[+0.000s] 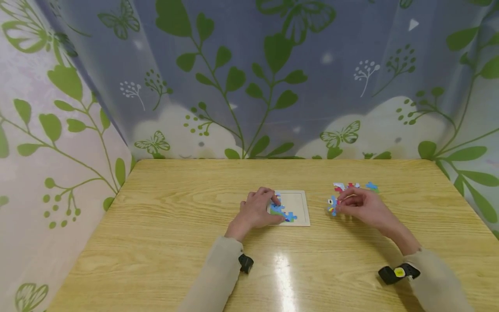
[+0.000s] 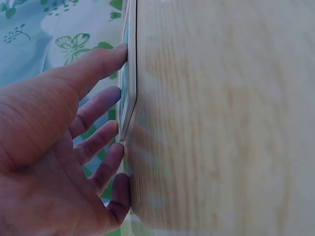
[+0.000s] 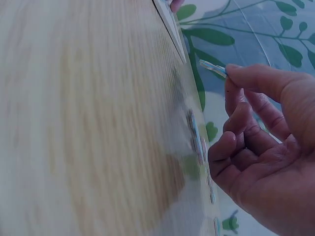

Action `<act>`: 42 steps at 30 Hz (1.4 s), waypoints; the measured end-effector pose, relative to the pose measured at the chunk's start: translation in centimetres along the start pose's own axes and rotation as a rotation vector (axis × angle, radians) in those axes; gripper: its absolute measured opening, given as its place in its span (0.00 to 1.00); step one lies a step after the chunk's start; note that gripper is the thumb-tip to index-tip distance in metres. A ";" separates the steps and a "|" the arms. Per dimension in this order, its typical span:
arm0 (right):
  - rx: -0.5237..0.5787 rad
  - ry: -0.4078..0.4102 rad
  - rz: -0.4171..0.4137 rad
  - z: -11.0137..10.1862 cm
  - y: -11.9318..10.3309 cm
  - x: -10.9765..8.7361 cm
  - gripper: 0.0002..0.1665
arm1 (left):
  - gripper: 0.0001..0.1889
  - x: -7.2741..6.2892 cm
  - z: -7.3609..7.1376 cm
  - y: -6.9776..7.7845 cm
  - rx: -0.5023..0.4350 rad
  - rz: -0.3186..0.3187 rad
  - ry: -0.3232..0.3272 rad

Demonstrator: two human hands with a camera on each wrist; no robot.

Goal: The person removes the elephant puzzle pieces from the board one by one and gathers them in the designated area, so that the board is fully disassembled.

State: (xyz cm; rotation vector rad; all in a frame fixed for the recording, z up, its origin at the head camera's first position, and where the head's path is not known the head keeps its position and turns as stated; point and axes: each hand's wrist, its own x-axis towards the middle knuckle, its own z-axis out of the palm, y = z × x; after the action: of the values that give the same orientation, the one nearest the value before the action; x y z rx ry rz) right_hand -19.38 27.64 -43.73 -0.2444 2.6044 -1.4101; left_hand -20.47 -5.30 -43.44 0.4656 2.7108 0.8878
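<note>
1. Head view: left hand (image 1: 257, 210) spreads over the tray (image 1: 301, 209), touching it; light, even pressure should steady it.
2. Right hand (image 1: 366, 209) pinches a piece (image 3: 211, 67) above the table (image 1: 167, 264), right of the tray; I'd grip only its edge, clear of the loose pieces (image 1: 372, 186).

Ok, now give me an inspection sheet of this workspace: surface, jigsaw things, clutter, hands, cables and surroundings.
Surface: wood-grain tabletop, with a bright glare patch on the near side.
Jigsaw things: shallow puzzle tray, partly filled, pieces inside along its left and near sides; loose pieces lie to its right.
Clutter: nothing seen.
Left hand: rests at the tray's left side, touching it.
Right hand: pinches a jigsaw piece above the tabletop.
Cables: nothing seen.
Surroundings: fabric backdrop printed with leaves and butterflies.
</note>
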 end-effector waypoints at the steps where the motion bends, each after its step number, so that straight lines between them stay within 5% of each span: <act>1: -0.001 0.004 -0.003 -0.2 0.1 -0.1 0.20 | 0.17 0.0 0.0 0.0 0.000 0.001 0.000; 20: -0.070 0.005 0.028 -3.9 2.0 -1.6 0.20 | 0.16 0.0 0.1 -0.1 -0.009 -0.001 0.001; 42: -0.191 0.020 0.055 -5.3 3.8 -0.4 0.21 | 0.16 -0.1 -0.1 0.0 -0.017 -0.004 -0.007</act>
State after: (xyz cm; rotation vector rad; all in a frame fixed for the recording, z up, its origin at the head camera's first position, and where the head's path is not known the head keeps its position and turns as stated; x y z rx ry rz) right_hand -20.42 34.10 -43.99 -0.1825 2.7419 -1.1527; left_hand -20.37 -5.41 -43.34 0.4585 2.6952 0.9055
